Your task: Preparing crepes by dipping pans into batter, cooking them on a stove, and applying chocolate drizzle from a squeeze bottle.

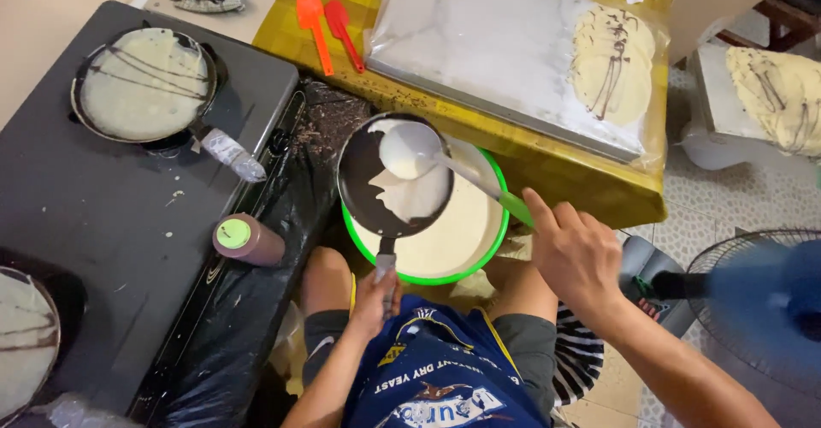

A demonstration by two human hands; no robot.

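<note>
My left hand [376,298] grips the handle of a small black frying pan [363,180], held tilted over a green-rimmed bowl of white batter [466,240]. White batter is spread across part of the pan. My right hand [575,253] holds a green-handled ladle [409,150] whose white scoop rests over the pan. The bowl sits between my knees, just in front of a yellow low table [581,180].
A black stove [103,223] on the left carries a pan with a crepe [144,82] and another at bottom left [21,342]. A brown squeeze bottle [248,240] stands on it. Orange and red spatulas [325,30], a tray with stacked crepes [611,60] and a fan [761,300] are nearby.
</note>
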